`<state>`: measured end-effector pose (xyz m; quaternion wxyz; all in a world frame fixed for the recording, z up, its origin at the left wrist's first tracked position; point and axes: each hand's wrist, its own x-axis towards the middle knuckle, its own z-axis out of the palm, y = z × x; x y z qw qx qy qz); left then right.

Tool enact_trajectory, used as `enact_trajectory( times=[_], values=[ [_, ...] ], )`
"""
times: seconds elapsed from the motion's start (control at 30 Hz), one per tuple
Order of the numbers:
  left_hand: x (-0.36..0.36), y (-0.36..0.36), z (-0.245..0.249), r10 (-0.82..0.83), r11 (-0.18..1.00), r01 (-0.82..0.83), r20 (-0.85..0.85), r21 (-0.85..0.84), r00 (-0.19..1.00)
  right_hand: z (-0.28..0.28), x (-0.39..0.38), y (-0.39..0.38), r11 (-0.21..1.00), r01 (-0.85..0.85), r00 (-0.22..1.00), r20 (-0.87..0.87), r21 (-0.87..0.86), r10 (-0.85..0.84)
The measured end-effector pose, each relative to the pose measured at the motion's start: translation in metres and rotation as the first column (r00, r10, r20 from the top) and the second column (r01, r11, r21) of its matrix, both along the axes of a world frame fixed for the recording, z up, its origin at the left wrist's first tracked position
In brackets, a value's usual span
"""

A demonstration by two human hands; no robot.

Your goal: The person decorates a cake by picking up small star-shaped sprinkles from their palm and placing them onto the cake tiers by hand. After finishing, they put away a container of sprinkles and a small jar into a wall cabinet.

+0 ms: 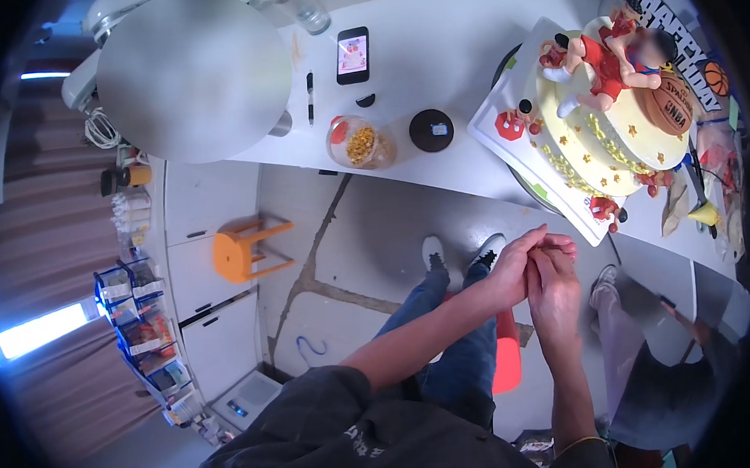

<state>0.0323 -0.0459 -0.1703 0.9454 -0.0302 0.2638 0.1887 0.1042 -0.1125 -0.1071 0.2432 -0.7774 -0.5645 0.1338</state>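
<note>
My left hand (pixel 515 268) and my right hand (pixel 555 291) meet in front of my body, below the table edge. The right fingers press into the left palm, whose fingers curl round them. Whatever lies between them is hidden. Beyond them stands a tiered cake (pixel 584 145) with gold stars, basketball player figures (pixel 606 65) and a ball (pixel 669 104). Left of the cake are a round black lid (pixel 431 130) and a clear tub (pixel 361 142) holding yellow-gold bits. A phone (pixel 352 55) shows a cake picture, with a pen (pixel 310 98) beside it.
A large grey disc (pixel 194 74) covers the table's left part, near a mixer (pixel 80 84). An orange stool (pixel 234 255) stands below by white drawers (pixel 209 183). Another person (pixel 666 380) is at the lower right. Tools and bags crowd the right edge.
</note>
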Motion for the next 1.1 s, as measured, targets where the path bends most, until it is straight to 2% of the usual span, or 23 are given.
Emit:
enact_trajectory(
  times=[0.13, 0.3, 0.4, 0.47, 0.5, 0.53, 0.7, 0.8, 0.9, 1.0, 1.1],
  values=[
    [-0.005, 0.004, 0.003, -0.015, 1.0, 0.016, -0.012, 0.011, 1.0, 0.003, -0.002, 0.001, 1.0, 0.001, 1.0, 0.012, 0.018, -0.002],
    [-0.005, 0.006, 0.001, -0.041, 0.997, 0.041, 0.001, 0.066, 0.999, 0.01, 0.0, -0.001, 0.998, 0.006, 0.996, -0.088, 0.06, -0.001],
    [-0.004, 0.006, 0.001, -0.068, 0.998, 0.068, 0.006, 0.006, 0.998, 0.014, 0.0, -0.003, 0.997, 0.027, 0.985, -0.173, 0.069, -0.015],
    [-0.005, 0.006, 0.0, -0.06, 0.997, 0.06, 0.0, 0.052, 0.998, 0.021, 0.003, -0.005, 0.996, 0.051, 0.974, -0.224, 0.078, -0.032],
    [-0.007, 0.007, 0.001, -0.076, 0.997, 0.076, 0.008, -0.002, 0.997, 0.027, 0.007, -0.005, 0.992, 0.041, 0.975, -0.221, 0.12, -0.014],
    [-0.007, 0.01, 0.002, -0.089, 0.995, 0.09, 0.011, -0.051, 0.996, 0.033, 0.009, -0.008, 0.99, 0.101, 0.962, -0.265, 0.098, -0.072],
    [-0.011, 0.015, 0.013, -0.044, 0.997, 0.038, -0.077, -0.074, 0.996, 0.081, 0.042, -0.007, 0.941, 0.313, 0.902, -0.352, 0.131, -0.251],
    [-0.015, 0.017, 0.017, -0.055, 0.996, 0.045, -0.136, -0.077, 0.989, 0.109, 0.074, -0.006, 0.884, 0.411, 0.888, -0.319, 0.222, -0.332],
    [-0.02, 0.016, 0.012, -0.06, 0.996, 0.053, -0.123, -0.065, 0.991, 0.129, 0.103, 0.011, 0.804, 0.474, 0.863, -0.371, 0.359, -0.343],
    [-0.022, 0.017, 0.017, -0.061, 0.994, 0.048, -0.129, -0.099, 0.99, 0.144, 0.118, 0.034, 0.806, 0.431, 0.879, -0.393, 0.406, -0.272],
    [-0.025, 0.016, 0.016, -0.052, 0.993, 0.037, -0.135, -0.114, 0.989, 0.154, 0.122, 0.055, 0.845, 0.34, 0.923, -0.32, 0.413, -0.215]
  ],
)
